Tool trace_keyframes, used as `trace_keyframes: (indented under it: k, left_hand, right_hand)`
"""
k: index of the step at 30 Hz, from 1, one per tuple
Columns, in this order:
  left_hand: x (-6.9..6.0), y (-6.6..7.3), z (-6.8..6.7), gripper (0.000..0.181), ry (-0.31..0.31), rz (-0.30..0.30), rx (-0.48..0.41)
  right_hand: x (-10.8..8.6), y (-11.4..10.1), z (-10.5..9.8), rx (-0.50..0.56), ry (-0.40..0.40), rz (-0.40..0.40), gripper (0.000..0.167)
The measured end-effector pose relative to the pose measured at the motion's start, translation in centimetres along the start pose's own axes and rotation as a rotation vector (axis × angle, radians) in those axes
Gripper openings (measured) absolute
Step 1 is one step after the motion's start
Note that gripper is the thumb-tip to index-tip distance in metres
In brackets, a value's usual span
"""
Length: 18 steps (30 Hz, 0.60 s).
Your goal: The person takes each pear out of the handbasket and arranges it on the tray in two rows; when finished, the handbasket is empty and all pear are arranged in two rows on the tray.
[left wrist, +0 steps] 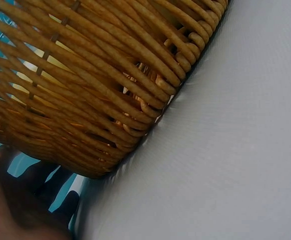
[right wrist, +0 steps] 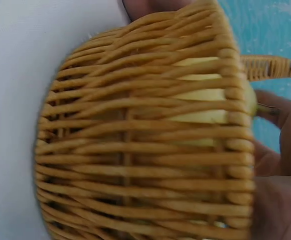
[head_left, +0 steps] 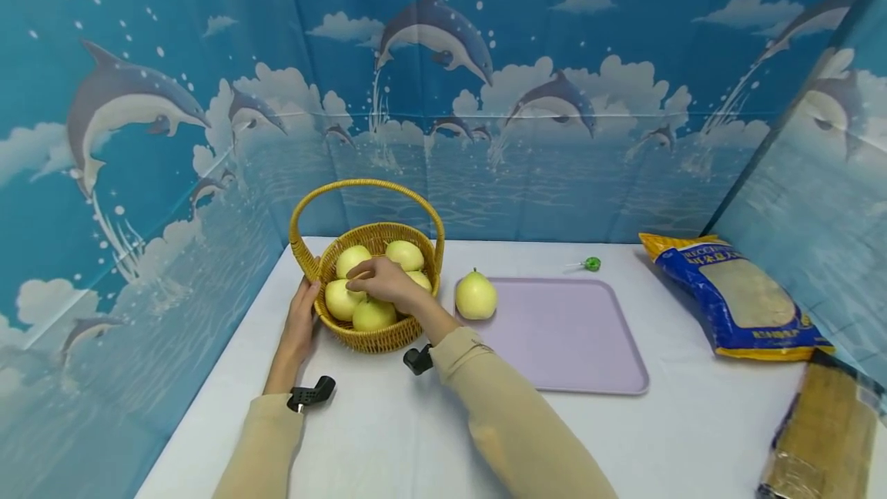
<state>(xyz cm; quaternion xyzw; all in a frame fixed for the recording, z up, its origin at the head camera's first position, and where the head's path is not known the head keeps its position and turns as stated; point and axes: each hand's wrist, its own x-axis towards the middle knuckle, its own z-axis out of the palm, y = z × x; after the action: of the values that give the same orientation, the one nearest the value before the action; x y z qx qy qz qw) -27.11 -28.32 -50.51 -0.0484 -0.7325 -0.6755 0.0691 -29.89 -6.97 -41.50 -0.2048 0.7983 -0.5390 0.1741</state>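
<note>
A woven basket with a tall arched handle stands at the left of the table, holding several pale yellow-green pears. My left hand rests against the basket's left outer side near the handle's base, its fingers partly hidden behind the wicker in the left wrist view. Over the fruit, my right hand has thumb and fingertips together at the left pear. In the right wrist view, those fingers pinch a stem above the basket's rim. One more pear stands upright on the tray's upper left corner.
A lilac tray lies right of the basket. Behind it is a small green-headed item. A blue and yellow bag and a brown package lie at the right. Dolphin-printed curtains enclose the table's back and sides.
</note>
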Motion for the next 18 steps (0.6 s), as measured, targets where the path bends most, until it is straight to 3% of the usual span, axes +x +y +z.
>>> trace_keyframes:
  k: [13,18]
  left_hand:
    - [-0.04,-0.2,-0.11,0.059,0.0,0.019,0.026]
    - [-0.07,-0.1,-0.11,0.059,0.006,0.014,0.028]
  right_hand:
    - [0.79,0.19,0.48,-0.008,-0.1,0.087,0.061]
    - [1.03,0.34,0.62,-0.006,-0.1,0.085,0.063]
